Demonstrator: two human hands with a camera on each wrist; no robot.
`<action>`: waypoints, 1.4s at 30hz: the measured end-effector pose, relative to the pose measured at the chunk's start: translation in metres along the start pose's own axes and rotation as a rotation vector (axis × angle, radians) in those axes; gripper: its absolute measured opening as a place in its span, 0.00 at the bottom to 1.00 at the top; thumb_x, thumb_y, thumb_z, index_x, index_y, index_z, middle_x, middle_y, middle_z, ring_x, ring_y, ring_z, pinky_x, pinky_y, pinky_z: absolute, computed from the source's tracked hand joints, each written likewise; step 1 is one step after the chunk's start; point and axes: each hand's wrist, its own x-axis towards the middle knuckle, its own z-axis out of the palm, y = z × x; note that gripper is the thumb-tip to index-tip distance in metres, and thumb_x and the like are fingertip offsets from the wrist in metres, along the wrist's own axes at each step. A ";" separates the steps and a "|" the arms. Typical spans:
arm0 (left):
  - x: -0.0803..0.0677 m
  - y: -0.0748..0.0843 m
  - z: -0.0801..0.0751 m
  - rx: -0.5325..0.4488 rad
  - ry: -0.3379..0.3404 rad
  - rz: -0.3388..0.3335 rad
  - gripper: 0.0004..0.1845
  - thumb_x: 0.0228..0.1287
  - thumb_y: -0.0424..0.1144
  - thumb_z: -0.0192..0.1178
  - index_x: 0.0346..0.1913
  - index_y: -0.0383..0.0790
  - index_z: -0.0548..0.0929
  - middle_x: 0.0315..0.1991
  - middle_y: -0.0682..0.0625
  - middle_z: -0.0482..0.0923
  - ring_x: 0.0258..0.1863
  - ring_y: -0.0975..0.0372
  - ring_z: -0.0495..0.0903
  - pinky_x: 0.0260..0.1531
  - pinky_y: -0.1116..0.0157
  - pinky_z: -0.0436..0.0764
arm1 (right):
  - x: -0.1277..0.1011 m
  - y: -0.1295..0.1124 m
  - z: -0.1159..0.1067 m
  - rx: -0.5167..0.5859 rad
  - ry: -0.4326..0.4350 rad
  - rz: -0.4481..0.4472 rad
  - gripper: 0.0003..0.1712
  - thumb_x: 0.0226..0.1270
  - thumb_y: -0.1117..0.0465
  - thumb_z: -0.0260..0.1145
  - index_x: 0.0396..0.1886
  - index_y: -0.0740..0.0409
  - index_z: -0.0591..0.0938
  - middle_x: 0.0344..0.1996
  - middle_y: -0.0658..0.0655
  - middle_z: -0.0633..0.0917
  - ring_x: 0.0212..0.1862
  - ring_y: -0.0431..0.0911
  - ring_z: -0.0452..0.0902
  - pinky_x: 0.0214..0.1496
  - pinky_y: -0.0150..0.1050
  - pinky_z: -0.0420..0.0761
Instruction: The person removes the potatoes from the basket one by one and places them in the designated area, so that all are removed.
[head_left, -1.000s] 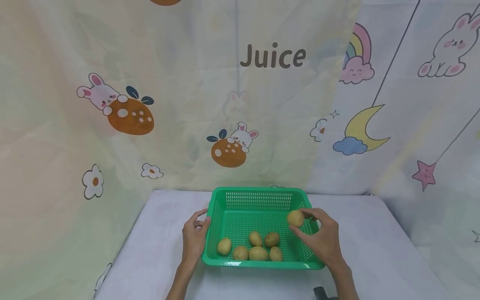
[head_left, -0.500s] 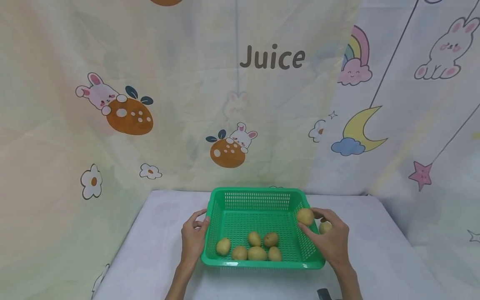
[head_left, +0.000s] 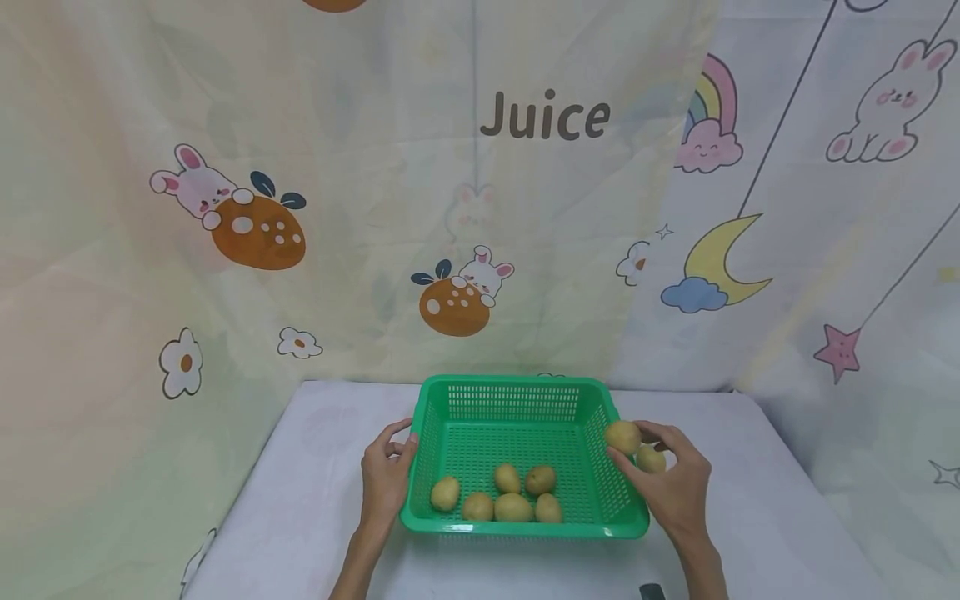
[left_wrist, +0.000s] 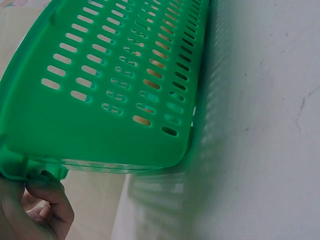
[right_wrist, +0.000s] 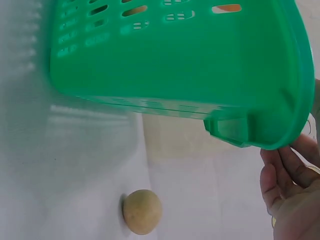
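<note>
A green plastic basket (head_left: 525, 528) stands on the table with several potatoes (head_left: 513, 507) inside, mostly along its near side. My left hand (head_left: 386, 479) pinches the left rim between thumb and fingers; the left wrist view also catches these fingers (left_wrist: 50, 197) on the basket's edge. At the right rim, my right hand (head_left: 678, 483) holds a potato (head_left: 622, 437) between thumb and fingertips. Another potato (head_left: 651, 458) lies on the table just right of the basket, partly behind that hand. The right wrist view shows this table potato (right_wrist: 142, 212) whole, while the held one is hidden there.
A white cloth covers the table (head_left: 757, 500). Behind it hangs a printed curtain (head_left: 360, 208) with rabbits and the word Juice. A small dark object (head_left: 652, 592) shows at the bottom edge, by my right forearm.
My right hand has carried its potato rightward, from above the basket's inside to its right rim. The potato on the table has come into view. My left hand stays on the rim.
</note>
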 end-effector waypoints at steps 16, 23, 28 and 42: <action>0.000 0.000 0.000 0.007 0.002 -0.005 0.18 0.82 0.37 0.63 0.69 0.41 0.85 0.28 0.44 0.84 0.23 0.60 0.84 0.30 0.70 0.81 | -0.007 0.011 -0.004 -0.029 0.101 0.199 0.31 0.47 0.69 0.91 0.54 0.61 0.91 0.46 0.61 0.93 0.44 0.29 0.80 0.52 0.29 0.73; 0.001 0.000 0.000 0.006 0.006 -0.002 0.18 0.82 0.37 0.63 0.69 0.41 0.85 0.28 0.43 0.85 0.24 0.60 0.85 0.30 0.70 0.82 | -0.010 0.017 -0.004 -0.047 0.125 0.236 0.30 0.50 0.66 0.90 0.55 0.61 0.91 0.49 0.61 0.93 0.45 0.28 0.79 0.53 0.30 0.72; 0.000 0.000 -0.001 -0.010 0.000 0.013 0.18 0.82 0.37 0.63 0.68 0.40 0.85 0.28 0.44 0.84 0.22 0.61 0.84 0.30 0.70 0.81 | -0.012 0.021 -0.005 -0.067 0.149 0.248 0.30 0.50 0.66 0.90 0.55 0.62 0.91 0.49 0.61 0.94 0.45 0.26 0.78 0.52 0.27 0.72; 0.000 0.000 0.000 -0.006 -0.002 0.013 0.18 0.82 0.37 0.63 0.68 0.40 0.85 0.27 0.43 0.85 0.20 0.62 0.85 0.29 0.69 0.81 | -0.017 0.039 -0.008 -0.080 0.202 0.353 0.31 0.51 0.61 0.91 0.56 0.60 0.91 0.49 0.61 0.93 0.44 0.24 0.77 0.49 0.24 0.73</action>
